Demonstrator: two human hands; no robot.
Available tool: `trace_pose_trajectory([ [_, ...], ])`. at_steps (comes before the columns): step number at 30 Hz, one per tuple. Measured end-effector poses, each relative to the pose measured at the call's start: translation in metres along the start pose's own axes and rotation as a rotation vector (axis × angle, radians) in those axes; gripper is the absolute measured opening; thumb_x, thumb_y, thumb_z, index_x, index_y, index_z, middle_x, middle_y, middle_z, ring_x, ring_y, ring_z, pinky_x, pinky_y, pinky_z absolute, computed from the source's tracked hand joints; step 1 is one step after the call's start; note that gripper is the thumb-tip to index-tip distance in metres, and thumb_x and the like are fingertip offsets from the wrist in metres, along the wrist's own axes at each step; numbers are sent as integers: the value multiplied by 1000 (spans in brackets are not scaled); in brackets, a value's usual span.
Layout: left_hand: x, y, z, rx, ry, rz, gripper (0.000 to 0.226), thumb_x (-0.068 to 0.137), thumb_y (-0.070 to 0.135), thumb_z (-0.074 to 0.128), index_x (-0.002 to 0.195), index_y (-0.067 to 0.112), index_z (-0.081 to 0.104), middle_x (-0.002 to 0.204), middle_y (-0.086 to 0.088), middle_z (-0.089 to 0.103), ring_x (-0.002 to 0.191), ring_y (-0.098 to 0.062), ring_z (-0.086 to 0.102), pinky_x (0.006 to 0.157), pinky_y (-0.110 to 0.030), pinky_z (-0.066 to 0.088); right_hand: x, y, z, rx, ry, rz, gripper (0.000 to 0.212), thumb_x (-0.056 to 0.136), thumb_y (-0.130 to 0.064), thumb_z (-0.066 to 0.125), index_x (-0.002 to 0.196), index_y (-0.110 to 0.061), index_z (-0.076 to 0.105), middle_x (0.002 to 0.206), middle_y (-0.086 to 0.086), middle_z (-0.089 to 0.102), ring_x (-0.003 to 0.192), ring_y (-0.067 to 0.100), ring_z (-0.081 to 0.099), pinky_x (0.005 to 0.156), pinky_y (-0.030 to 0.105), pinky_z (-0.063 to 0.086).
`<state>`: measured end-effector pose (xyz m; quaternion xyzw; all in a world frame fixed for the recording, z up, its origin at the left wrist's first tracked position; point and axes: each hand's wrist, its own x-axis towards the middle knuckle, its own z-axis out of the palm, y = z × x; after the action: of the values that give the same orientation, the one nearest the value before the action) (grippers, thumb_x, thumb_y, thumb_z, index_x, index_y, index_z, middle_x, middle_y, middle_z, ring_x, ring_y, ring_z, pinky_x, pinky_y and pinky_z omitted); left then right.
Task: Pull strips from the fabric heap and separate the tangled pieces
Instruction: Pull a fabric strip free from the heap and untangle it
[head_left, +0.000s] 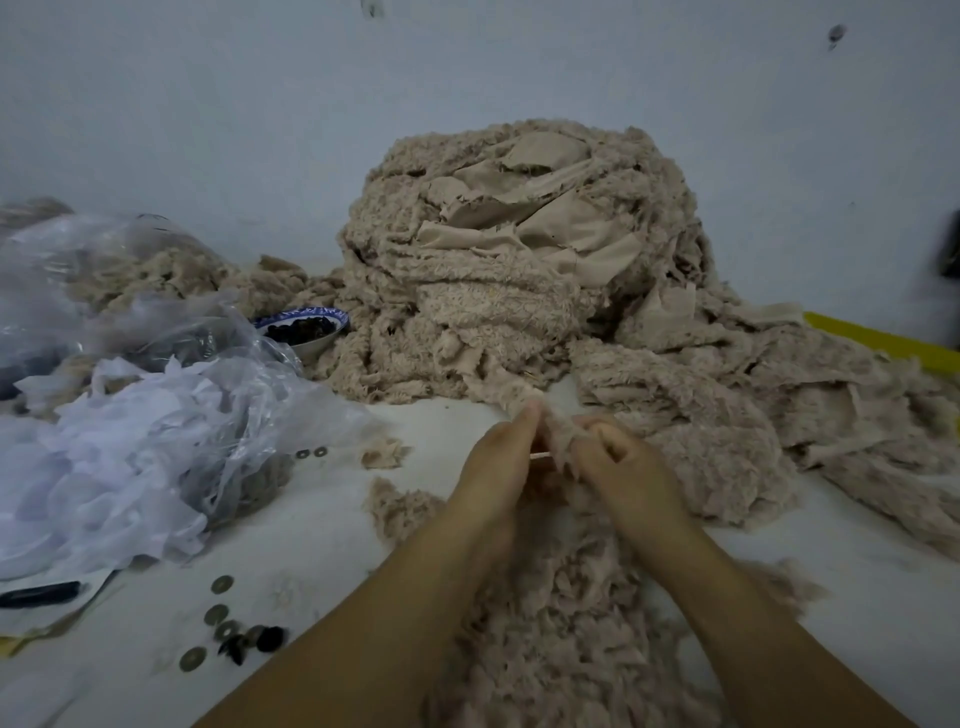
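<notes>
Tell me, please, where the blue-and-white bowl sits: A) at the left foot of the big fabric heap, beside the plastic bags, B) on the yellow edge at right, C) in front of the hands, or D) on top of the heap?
A: the bowl rests against the fabric heap's lower left, next to the plastic bags.

Bowl (304, 325) half hidden by plastic bag (171, 395), fabric heap (509, 249) cut off at right edge

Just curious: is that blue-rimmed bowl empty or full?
Full, roughly: the bowl holds dark pieces up to its rim; what they are, cannot tell.
</notes>
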<state>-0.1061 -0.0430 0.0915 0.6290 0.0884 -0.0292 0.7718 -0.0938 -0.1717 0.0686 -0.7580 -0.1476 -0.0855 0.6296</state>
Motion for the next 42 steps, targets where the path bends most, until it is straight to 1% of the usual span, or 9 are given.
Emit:
trace_pose_trajectory([
  [5,18,2,-9,-108,60,-115,26,97,23,61,77,9,68,67,-6,66,55,-12,65,55,-23,52,-4,1,10,-370,-273,-195,33,86,-7,60,62,-6,38,89,-6,51,83,13,49,70,26,37],
  [8,20,-3,-18,-406,-29,-188,36,105,30,48,109,3,70,100,-7,77,98,-19,71,85,-35,55,-5,1,6,-279,-324,-103,31,95,-18,49,65,-10,45,81,1,51,74,12,50,70,28,41],
  [13,17,-15,-21,-539,-206,-171,43,106,32,41,120,2,68,127,-18,68,120,-29,64,103,-44,48,2,1,5,-126,5,124,27,97,-51,49,92,-26,56,99,-6,63,82,-8,59,60,11,44],
  [24,11,-24,-22,-435,-123,-30,27,91,17,66,107,-3,73,111,-23,72,103,-33,71,86,-40,59,5,11,5,-289,-152,97,38,96,-45,56,71,-27,33,60,-12,33,52,5,31,51,28,25],
  [30,10,-11,-30,-657,-167,-82,13,78,14,71,74,6,80,84,-12,76,76,-23,76,64,-33,61,1,4,7,-52,-118,200,9,84,-45,56,77,-39,58,65,-5,58,58,8,57,59,26,47],
  [31,11,-11,-30,-662,-147,-82,11,77,12,72,72,5,78,76,-10,74,67,-19,74,60,-29,60,0,3,7,-24,-69,252,11,88,-41,58,97,-41,64,76,-2,67,86,2,66,69,22,54],
  [35,15,-16,-26,-522,-42,-141,14,87,7,68,78,6,58,54,0,53,38,-6,43,35,-16,35,5,7,3,244,6,410,56,93,-31,61,144,-15,44,114,8,72,95,12,69,83,34,58],
  [39,17,-20,-26,-207,84,-66,71,92,15,69,149,-6,31,49,5,45,37,-6,38,36,-19,32,7,7,0,392,59,454,43,92,-25,63,132,-14,52,101,7,74,88,19,72,74,35,60],
  [42,15,-19,-29,127,243,98,46,95,27,66,136,10,54,89,3,72,74,-10,68,61,-26,56,5,6,0,-111,75,274,14,91,-26,63,97,-23,51,88,0,58,69,5,54,61,17,45],
])
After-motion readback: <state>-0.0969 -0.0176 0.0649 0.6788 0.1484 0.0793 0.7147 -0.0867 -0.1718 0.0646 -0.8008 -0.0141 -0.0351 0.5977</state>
